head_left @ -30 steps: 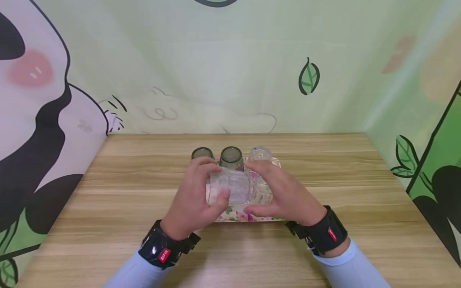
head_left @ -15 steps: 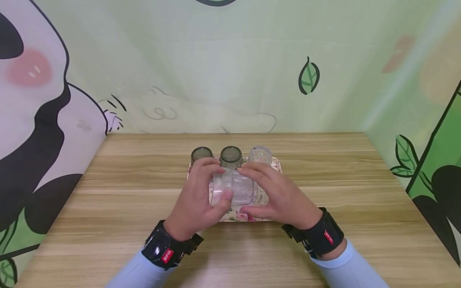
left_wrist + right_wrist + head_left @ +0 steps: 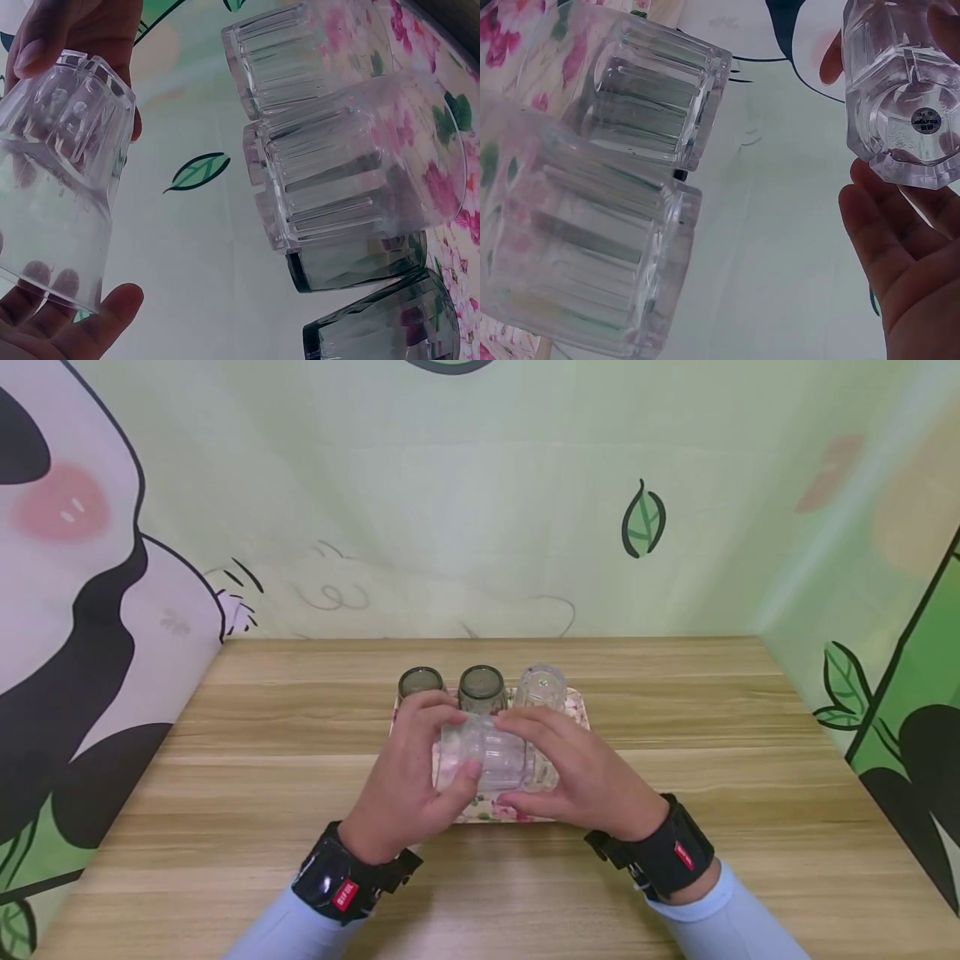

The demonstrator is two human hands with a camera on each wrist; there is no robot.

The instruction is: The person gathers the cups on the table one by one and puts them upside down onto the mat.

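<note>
A clear, faceted drinking glass (image 3: pixel 501 762) lies sideways in the air between both hands, over a floral tray (image 3: pixel 487 812). My left hand (image 3: pixel 408 777) grips it around the rim end, thumb at the front and fingers behind. At the base end, my right hand (image 3: pixel 592 772) holds it between thumb and fingers. In the right wrist view, the glass's thick base (image 3: pixel 915 146) shows a round dark sticker. Below the hands, another clear glass (image 3: pixel 360 165) stands upside down on the tray, partly hidden in the head view by the right hand.
Along the tray's back stand two smoky grey glasses, one at the left (image 3: pixel 420 681) and one in the middle (image 3: pixel 482 687), and a clear glass (image 3: pixel 542 685) at the right, all upside down. The wooden table (image 3: pixel 247 793) meets a printed backdrop (image 3: pixel 480 527) behind.
My right hand has moved left and slightly down, from beside the glass onto its base end. My left hand and the glass have shifted slightly right.
</note>
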